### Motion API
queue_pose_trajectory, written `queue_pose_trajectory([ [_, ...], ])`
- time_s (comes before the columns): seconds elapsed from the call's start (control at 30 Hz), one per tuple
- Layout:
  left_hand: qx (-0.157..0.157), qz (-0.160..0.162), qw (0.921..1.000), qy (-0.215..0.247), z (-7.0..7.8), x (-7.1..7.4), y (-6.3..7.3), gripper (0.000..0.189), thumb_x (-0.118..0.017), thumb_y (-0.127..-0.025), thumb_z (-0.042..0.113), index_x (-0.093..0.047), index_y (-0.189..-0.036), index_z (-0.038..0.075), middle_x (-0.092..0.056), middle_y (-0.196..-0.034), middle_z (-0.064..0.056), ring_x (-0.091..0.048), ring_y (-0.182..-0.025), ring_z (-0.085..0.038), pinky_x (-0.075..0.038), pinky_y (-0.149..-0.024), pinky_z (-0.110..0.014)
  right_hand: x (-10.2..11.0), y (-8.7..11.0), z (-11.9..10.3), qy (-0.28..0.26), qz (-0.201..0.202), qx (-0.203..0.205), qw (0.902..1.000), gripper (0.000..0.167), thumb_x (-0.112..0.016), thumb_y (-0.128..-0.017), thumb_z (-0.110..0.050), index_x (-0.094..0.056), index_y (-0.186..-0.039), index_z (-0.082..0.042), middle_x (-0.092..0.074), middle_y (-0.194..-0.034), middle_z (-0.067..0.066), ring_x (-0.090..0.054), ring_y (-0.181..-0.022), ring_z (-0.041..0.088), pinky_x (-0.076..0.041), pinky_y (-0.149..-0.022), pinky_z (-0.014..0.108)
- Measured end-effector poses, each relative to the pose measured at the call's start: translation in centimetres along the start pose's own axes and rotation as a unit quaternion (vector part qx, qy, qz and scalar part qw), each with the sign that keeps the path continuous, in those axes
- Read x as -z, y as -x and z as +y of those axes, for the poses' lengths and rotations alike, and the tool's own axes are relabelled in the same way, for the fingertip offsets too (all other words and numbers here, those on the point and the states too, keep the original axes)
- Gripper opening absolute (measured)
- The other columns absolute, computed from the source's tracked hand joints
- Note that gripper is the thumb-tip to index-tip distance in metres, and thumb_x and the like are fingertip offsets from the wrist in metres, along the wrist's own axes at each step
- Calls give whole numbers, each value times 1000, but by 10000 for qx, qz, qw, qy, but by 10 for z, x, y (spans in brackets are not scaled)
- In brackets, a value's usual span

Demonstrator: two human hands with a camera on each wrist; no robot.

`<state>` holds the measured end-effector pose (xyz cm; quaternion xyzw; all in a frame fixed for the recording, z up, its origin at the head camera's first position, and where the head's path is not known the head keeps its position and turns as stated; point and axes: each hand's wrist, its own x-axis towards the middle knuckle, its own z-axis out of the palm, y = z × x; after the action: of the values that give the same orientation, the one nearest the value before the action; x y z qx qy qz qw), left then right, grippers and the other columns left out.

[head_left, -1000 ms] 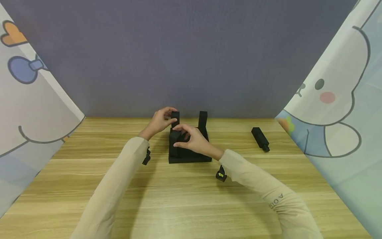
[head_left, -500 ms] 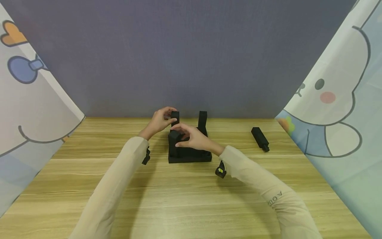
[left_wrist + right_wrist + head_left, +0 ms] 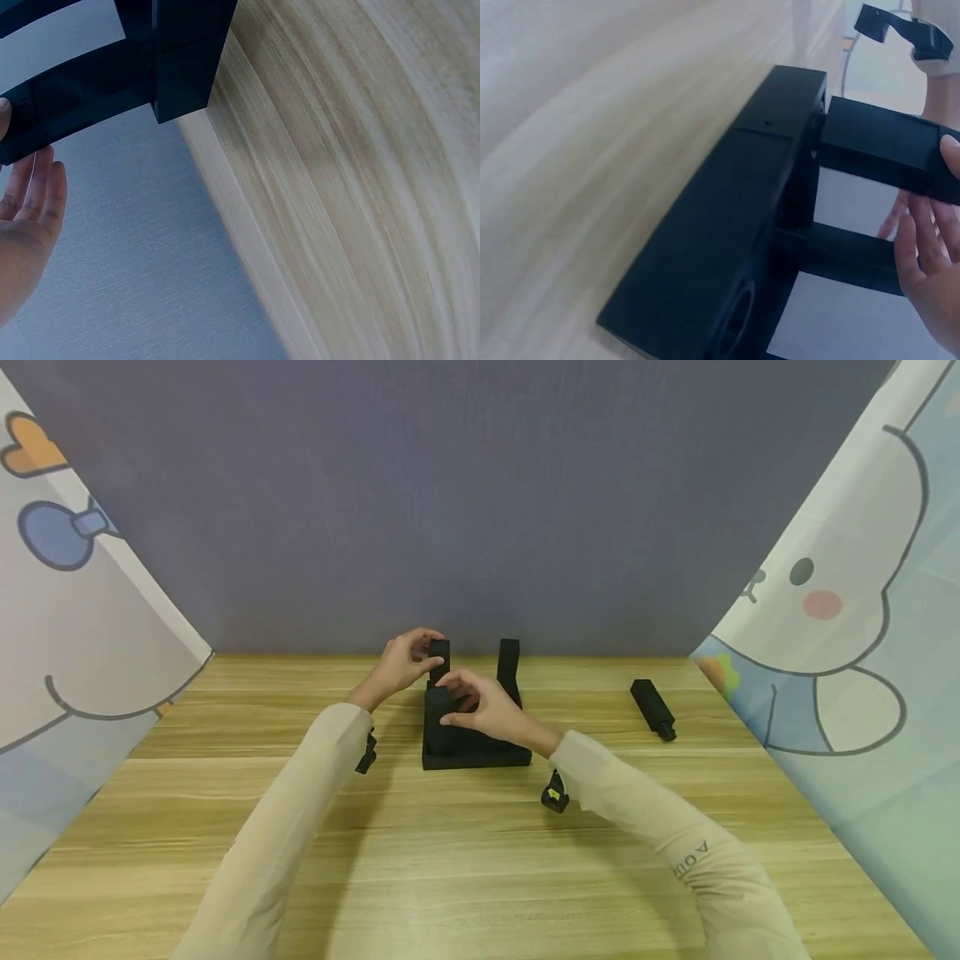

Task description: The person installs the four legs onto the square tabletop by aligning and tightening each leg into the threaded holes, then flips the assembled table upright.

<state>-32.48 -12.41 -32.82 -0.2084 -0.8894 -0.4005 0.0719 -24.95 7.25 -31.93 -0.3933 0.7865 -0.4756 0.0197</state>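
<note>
Front-left post (image 3: 435, 727), black and upright, is pinched between the thumb and fingers of our right hand (image 3: 491, 710), the thumb on its right side and the forefinger reaching toward its back. Our left hand (image 3: 400, 663) has its thumb and fingers clamped on the rear-left post (image 3: 439, 649) just behind, near the top. Both posts stand at the left side of a black base (image 3: 480, 762), which lies on the wooden table (image 3: 450, 885), toward its far edge.

We judge the step in hand to be seating the front post in its corner (dark parts against a dark base hide the joint, so we cannot tell whether it is fully down). To do it well, we would steady the base through the rear post, hold the front one plumb, and find its place with a light touch before pressing. Pushing straight down along the post should serve better than leaning from the side, which could jam it or work the rear post loose. A small twist may help if it catches.

At the right rear, a third post (image 3: 509, 660) stands with no hand on it. The right wrist view shows a round hole (image 3: 738, 318) in the base. Farther right, well apart from the base, a loose black piece (image 3: 651, 706) lies on the table, its narrower end toward us.
</note>
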Motion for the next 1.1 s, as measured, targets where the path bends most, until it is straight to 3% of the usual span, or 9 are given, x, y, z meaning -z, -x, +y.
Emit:
queue_pose_trajectory([
  [0.13,-36,31,10000,-37,1,0,0,39,-63,-87,17,-53,-123,12,-56,-120,-15,-58,-104,-28,-50,-85,-40,-3,6,-13,327,257,-13,9991,43,-71,-77,-3,-51,-115,4,-57,-107,21,-57,-94,34,-49,-80,48],
  [0.3,8,-8,10000,-47,0,0,-1,39,-63,-87,18,-52,-123,13,-55,-121,-14,-57,-105,-28,-49,-86,-41,-5,6,-10,411,315,-73,9986,46,-72,-77,-5,-50,-116,3,-57,-106,20,-57,-95,35,-49,-80,48],
  [0.5,74,-63,9999,-47,-1,0,-2,39,-63,-87,18,-52,-124,13,-53,-122,-13,-55,-107,-28,-48,-88,-41,-1,-2,15,558,-52,37,9984,51,-71,-79,-11,-49,-124,-3,-55,-119,15,-57,-99,27,-51,-80,42],
  [0.73,88,-26,9999,-52,-2,1,-2,39,-63,-87,18,-52,-124,14,-53,-122,-14,-56,-107,-28,-49,-86,-42,8,-5,19,596,-442,296,9968,47,-69,-81,-12,-50,-125,-9,-55,-124,7,-57,-100,19,-52,-80,33],
  [1.1,65,-9,10000,-8,-1,0,-2,38,-63,-87,18,-53,-123,13,-55,-119,-13,-56,-106,-27,-49,-86,-41,-4,1,19,718,325,136,9968,47,-76,-75,-19,-55,-116,-11,-59,-112,7,-60,-91,26,-51,-73,35],
])
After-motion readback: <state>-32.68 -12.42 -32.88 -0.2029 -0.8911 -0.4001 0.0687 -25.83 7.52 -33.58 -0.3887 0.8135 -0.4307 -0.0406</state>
